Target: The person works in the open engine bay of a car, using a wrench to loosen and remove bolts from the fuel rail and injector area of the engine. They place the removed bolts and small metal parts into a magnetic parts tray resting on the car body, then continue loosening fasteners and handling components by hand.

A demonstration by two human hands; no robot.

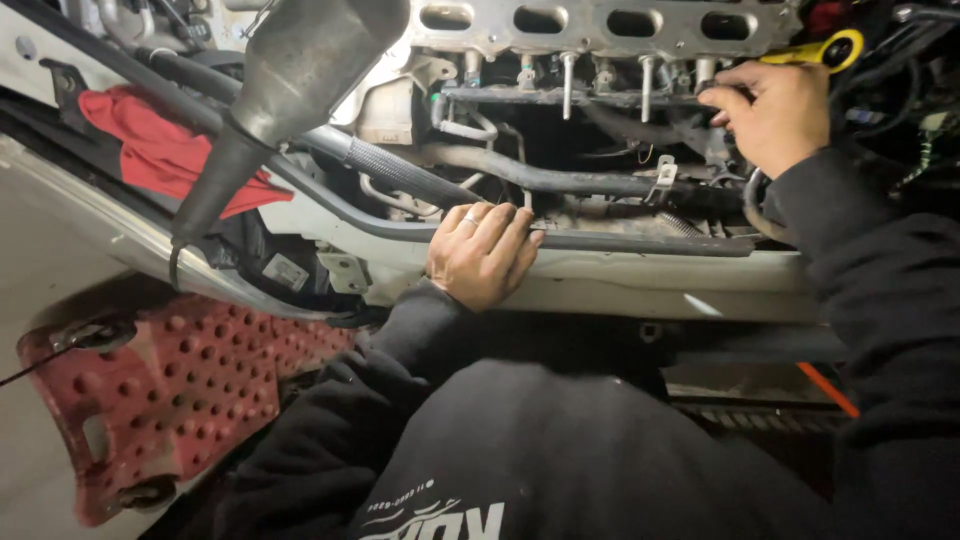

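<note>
Mid-job in the engine bay: studs bare, tool engaged.
Right hand (768,112) grips yellow-handled tool (812,52) at one o'clock; left hand (483,252), fingers flat, braces on body edge (640,285).

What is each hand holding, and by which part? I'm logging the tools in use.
The right hand grips a yellow-handled tool by its handle, the working end hidden. The left hand holds nothing; it rests flat on the car's front edge.
</note>
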